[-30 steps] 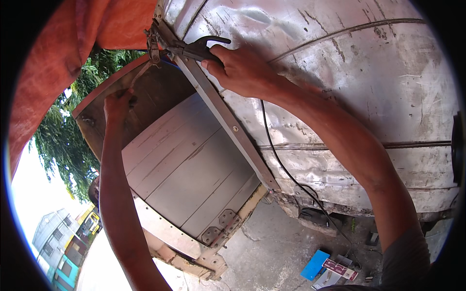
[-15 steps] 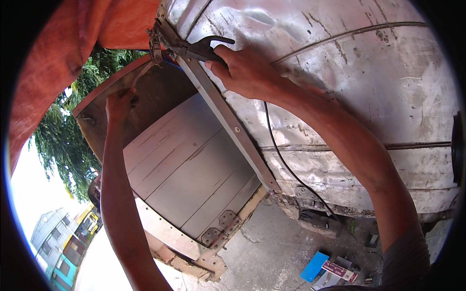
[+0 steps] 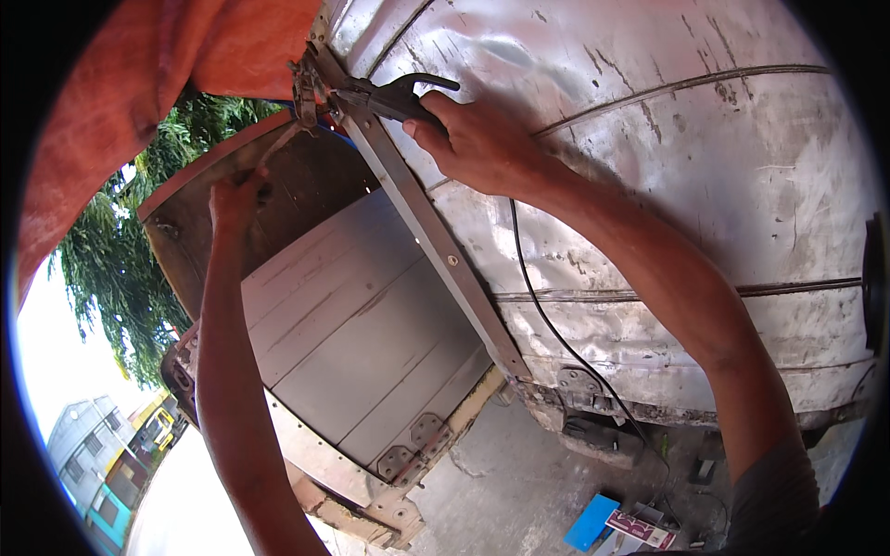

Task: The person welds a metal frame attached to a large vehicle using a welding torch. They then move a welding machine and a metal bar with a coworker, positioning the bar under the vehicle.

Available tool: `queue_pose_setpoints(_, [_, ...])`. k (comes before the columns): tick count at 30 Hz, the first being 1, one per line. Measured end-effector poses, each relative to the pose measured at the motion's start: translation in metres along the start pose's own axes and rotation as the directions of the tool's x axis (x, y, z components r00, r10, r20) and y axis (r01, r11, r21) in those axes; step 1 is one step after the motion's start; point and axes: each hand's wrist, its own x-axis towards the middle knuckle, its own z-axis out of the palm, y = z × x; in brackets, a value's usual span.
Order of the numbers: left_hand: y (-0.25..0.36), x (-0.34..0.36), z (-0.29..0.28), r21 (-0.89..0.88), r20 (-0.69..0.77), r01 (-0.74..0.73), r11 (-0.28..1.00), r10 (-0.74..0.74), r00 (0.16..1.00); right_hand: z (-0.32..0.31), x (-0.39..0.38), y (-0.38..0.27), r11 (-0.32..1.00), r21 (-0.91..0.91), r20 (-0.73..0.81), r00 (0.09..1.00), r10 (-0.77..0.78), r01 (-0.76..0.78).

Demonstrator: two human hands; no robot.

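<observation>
Left hand (image 3: 235,198) and right hand (image 3: 471,141) appear slightly farther right in view than one second ago. Right hand is wrapped around a black clamp handle (image 3: 393,102), its tip at a rusty latch (image 3: 304,93); left hand pinches a thin strip (image 3: 282,145) below the latch.

Open-air metalwork spot, likely a repair yard: orange tarp (image 3: 116,130) overhead, concrete ground (image 3: 505,473), dented sheet-metal panels (image 3: 774,208), welding electrode holder (image 3: 397,100), tree (image 3: 107,241) and houses (image 3: 88,440) beyond.
</observation>
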Motion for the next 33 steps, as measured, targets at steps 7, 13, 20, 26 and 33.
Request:
queue_pose_setpoints(7, [-0.003,0.001,-0.001,0.010,-0.018,-0.067,0.998,0.067,0.998,0.004,0.003,0.001,1.000,-0.005,0.048,0.999,-0.007,0.007])
queue_pose_setpoints(13, [0.015,-0.012,0.008,-0.032,-0.006,0.003,0.999,-0.004,1.000,0.007,0.000,0.005,0.999,-0.028,0.038,0.999,-0.021,0.022])
queue_pose_setpoints(20, [0.009,-0.014,0.005,-0.117,0.008,0.043,0.992,-0.043,0.999,0.005,-0.001,0.001,0.999,-0.039,0.062,0.998,-0.015,0.018])
queue_pose_setpoints(26, [0.010,-0.012,0.006,-0.065,-0.013,0.053,0.996,-0.054,0.998,0.006,-0.001,0.001,0.999,0.010,0.078,0.997,0.031,-0.032])
queue_pose_setpoints(33, [0.020,-0.021,0.004,-0.126,0.018,0.068,0.990,-0.066,0.998,0.010,0.000,0.010,0.998,-0.045,0.013,0.999,-0.043,0.044])
